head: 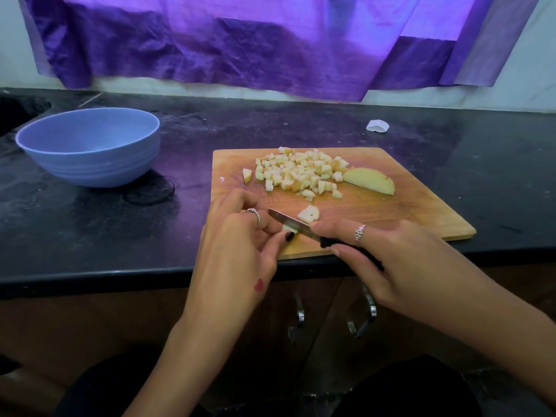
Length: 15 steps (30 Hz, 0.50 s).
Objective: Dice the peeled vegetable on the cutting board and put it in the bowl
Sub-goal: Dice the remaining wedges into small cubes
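Head view, nearest first: left hand (pixel 237 239) pinches a small vegetable piece (pixel 289 229) against the wooden cutting board (pixel 421 218), thumb and fingers curled round it; right hand (pixel 376 260) grips one black-handled knife (pixel 293 221), blade laid across that piece; one cut chunk (pixel 309 213) lies just beyond the blade; farther back sits a heap of dice (pixel 298 173), too many to count, touching one uncut wedge (pixel 370 180); firm, light, probably damp and slippery, so best scooped together; one blue bowl (pixel 90 145) stands well apart, left; its inside is hidden.
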Motion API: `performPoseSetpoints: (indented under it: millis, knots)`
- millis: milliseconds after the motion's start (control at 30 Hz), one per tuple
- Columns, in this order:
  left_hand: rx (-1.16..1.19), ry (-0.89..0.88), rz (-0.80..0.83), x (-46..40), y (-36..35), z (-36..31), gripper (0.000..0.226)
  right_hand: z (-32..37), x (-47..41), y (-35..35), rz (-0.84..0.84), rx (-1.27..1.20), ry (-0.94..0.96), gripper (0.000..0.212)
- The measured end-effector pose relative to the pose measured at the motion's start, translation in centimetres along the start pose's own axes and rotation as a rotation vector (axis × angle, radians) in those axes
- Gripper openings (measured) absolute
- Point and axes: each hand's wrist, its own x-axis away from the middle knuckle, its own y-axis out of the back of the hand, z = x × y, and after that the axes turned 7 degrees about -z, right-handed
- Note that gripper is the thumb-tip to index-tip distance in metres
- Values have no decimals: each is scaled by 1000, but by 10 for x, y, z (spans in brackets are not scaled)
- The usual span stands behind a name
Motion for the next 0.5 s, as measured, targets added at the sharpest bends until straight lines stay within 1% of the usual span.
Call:
performPoseSetpoints:
  millis: [67, 167, 233, 300, 400, 500]
  knots:
    - [-11, -4, 5, 0, 0, 0, 8, 2, -5, -3, 27, 15, -6, 39]
    - [-14, -11, -15, 1, -2, 1, 7, 5, -4, -7, 42, 101, 23, 43]
    - [-22, -13, -18, 2, -2, 1, 6, 4, 3, -7, 20, 187, 47, 41]
    - [-22, -4, -19, 2, -2, 0, 8, -1, 11, -7, -21, 196, 65, 42]
    - [-17, 8, -5, 2, 0, 0, 11, -9, 16, -2, -61, 62, 26, 40]
    - [-27, 11, 9, 2, 4, 0, 8, -5, 16, -2, -100, -96, -44, 36]
